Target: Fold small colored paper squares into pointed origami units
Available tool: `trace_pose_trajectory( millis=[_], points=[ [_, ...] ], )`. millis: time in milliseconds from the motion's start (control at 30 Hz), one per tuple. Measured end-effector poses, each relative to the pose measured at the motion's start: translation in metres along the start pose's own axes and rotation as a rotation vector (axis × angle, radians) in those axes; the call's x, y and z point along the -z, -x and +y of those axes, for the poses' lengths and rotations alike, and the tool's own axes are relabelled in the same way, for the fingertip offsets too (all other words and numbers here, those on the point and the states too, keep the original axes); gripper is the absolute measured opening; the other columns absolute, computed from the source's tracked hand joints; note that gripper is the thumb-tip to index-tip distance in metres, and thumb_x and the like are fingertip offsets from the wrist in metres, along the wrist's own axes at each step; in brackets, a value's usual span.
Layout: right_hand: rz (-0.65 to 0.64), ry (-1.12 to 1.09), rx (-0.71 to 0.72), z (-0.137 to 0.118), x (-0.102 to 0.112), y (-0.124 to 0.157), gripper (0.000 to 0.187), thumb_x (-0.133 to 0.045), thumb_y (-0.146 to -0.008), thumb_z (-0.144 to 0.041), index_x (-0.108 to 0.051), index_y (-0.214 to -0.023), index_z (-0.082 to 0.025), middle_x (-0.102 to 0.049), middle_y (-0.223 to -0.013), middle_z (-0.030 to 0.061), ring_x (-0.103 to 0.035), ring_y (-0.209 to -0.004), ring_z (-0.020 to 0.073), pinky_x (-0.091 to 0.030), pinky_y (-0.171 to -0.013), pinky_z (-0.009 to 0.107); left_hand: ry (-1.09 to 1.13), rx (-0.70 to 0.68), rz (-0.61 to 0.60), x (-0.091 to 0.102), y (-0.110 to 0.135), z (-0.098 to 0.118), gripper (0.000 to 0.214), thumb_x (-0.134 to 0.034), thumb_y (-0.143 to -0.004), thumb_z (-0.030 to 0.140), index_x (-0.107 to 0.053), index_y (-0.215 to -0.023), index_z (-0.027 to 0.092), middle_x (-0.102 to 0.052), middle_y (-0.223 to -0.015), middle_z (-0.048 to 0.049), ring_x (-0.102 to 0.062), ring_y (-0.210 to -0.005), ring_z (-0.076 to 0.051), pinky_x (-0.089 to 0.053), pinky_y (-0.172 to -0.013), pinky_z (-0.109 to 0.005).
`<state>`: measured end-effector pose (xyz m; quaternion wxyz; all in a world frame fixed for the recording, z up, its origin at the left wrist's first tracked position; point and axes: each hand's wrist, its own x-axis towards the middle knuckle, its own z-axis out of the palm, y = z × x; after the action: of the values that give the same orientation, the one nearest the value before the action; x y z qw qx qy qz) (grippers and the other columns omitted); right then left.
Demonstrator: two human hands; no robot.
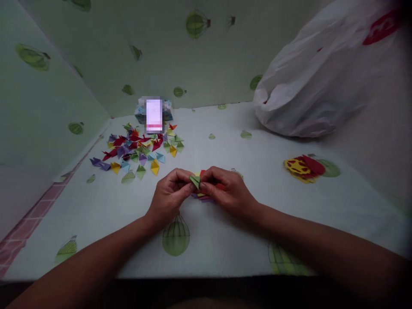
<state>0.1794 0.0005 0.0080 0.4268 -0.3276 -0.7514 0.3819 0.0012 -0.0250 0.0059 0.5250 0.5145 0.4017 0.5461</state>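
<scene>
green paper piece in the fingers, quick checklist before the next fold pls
1. Grip: small green folded paper piece pinched between left hand and right hand: ok.
2. Crease sharp and aligned: cannot tell, fingers cover most of it.
3. Supply: loose coloured paper sheets lie directly under the hands: ok.
4. Clearance: pile of folded coloured paper triangles lies apart, to the left: ok.
5. Clutter: white plastic bag and red-and-yellow paper cluster sit well off to the right: ok.
</scene>
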Motion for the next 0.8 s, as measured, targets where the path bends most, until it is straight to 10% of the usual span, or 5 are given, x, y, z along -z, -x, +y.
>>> trace_pose_trajectory(
  millis=[467, 800],
  points=[
    [0.006, -0.006, -0.021, 0.0008, 0.0004, 0.0000, 0.014, -0.056, -0.091, -0.020, -0.058, -0.078, -0.016, -0.063, -0.069, -0.0001, -0.056, -0.060, 0.0105, -0.043, -0.057, 0.022, -0.082, 0.023, -0.137, 0.0025, 0.0004, -0.0026, 0.005, -0.073, -0.083, 0.018, -0.071, -0.087, 0.017, -0.070, -0.084, -0.0013, -0.068, -0.077, -0.012, -0.056, -0.075, -0.022],
    [-0.014, -0.039, -0.032, 0.0037, 0.0001, -0.0004, 0.008, -0.062, -0.087, -0.014, -0.056, -0.084, -0.019, -0.063, -0.075, -0.0010, -0.060, -0.065, 0.0113, -0.046, -0.062, 0.024, -0.083, 0.004, -0.024, 0.0028, -0.0019, -0.0019, 0.005, -0.073, -0.081, 0.016, -0.069, -0.081, 0.018, -0.068, -0.085, -0.0011, -0.064, -0.081, -0.012, -0.054, -0.075, -0.022]
  ],
)
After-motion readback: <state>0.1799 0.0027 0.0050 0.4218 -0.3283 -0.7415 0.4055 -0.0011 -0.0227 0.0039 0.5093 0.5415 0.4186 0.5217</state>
